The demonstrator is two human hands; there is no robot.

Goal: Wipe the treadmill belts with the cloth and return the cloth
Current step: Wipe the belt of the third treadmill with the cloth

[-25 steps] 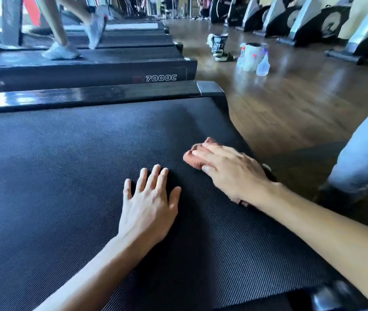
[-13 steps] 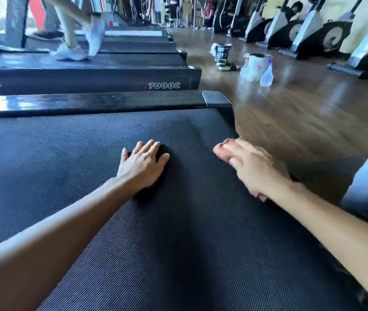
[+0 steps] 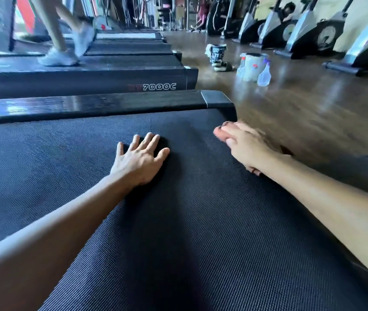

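While left hand lies flat on treadmill belt, fingers spread and holding nothing, right hand presses straight fingers onto cloth, mostly hidden, at belt's far right edge.

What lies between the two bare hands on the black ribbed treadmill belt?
Only bare black ribbed treadmill belt; the head view shows nothing else between the left hand and the right hand.

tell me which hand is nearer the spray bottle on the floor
Right. The right hand is at the right edge of the belt, the side facing the floor where the spray bottle stands. The left hand lies flat mid-belt, farther left.
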